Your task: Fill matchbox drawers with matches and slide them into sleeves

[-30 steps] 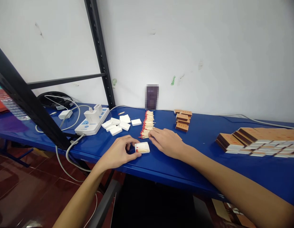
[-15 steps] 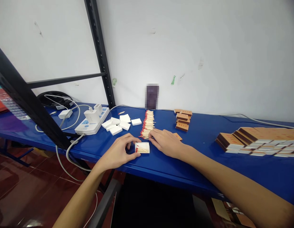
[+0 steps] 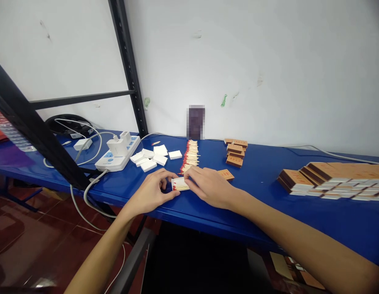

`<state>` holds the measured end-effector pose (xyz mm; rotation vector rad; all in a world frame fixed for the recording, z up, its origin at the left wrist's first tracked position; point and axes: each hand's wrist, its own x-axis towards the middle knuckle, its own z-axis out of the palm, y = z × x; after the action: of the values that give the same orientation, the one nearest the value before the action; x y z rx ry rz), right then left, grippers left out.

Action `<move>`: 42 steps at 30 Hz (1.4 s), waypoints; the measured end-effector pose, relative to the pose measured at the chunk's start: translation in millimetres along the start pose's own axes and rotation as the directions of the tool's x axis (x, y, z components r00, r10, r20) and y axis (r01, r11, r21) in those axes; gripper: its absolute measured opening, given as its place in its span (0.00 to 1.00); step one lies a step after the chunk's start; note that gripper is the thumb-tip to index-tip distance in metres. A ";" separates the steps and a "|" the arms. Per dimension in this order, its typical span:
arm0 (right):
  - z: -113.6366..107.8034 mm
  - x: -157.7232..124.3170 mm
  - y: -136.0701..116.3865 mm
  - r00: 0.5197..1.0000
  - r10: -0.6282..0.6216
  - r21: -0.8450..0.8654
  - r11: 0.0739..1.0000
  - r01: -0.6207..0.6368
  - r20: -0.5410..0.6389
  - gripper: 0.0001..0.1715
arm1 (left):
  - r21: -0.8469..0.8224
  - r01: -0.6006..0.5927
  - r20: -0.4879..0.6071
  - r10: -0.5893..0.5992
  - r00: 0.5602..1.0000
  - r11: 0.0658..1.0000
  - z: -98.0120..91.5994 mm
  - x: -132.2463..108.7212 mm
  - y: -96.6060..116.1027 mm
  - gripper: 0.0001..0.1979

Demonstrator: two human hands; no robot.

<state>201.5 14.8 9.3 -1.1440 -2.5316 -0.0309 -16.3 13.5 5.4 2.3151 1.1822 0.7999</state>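
Observation:
My left hand (image 3: pixel 152 192) grips a small white matchbox tray (image 3: pixel 178 184) with red-tipped matches in it, on the blue table (image 3: pixel 262 196). My right hand (image 3: pixel 207 185) lies over the tray's right side, fingers curled down onto the matches inside; what its fingertips pinch is hidden. Just behind the tray stretches a long row of loose red-tipped matches (image 3: pixel 189 155). A brown matchbox sleeve (image 3: pixel 226 174) lies flat beside my right hand.
Several empty white trays (image 3: pixel 151 158) lie left of the matches, next to a white power strip (image 3: pixel 116 154) with cables. A small pile of brown sleeves (image 3: pixel 235 152) sits behind; stacked finished boxes (image 3: pixel 333 181) fill the right. A black shelf post (image 3: pixel 129 69) rises at left.
My right hand has come back from the match row onto the tray. The left hand has closed tighter round the tray. The brown sleeve beside my right hand has come into view.

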 end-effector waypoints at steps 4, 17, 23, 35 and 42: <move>1.7 0.9 6.3 0.998 0.063 0.018 0.998 -0.063 -0.032 0.15 | -0.014 0.005 0.021 -0.004 1.000 1.000 0.3 0.6 1.6 0.17; 4.0 3.3 23.4 0.981 0.186 -0.160 0.971 -0.176 0.052 0.10 | -0.037 -0.061 0.030 0.062 0.998 0.997 0.6 -2.8 0.8 0.18; 4.1 4.5 20.9 0.979 0.186 -0.204 0.965 -0.165 0.086 0.13 | -0.081 -0.058 0.035 0.061 0.998 0.995 0.6 -5.2 2.2 0.18; 6.9 3.2 20.0 0.990 0.091 -0.270 0.961 -0.059 0.109 0.14 | -0.105 -0.047 0.007 0.048 0.999 0.993 -0.1 -4.7 0.7 0.18; 0.8 1.8 16.6 0.988 0.112 -0.243 0.966 -0.084 0.106 0.14 | -0.188 0.030 -0.027 -0.035 0.999 0.982 -3.1 -2.5 -3.3 0.19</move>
<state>212.3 27.4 7.1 -1.4009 -2.6255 -0.2554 -21.5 13.6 5.0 2.1329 1.1037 0.8965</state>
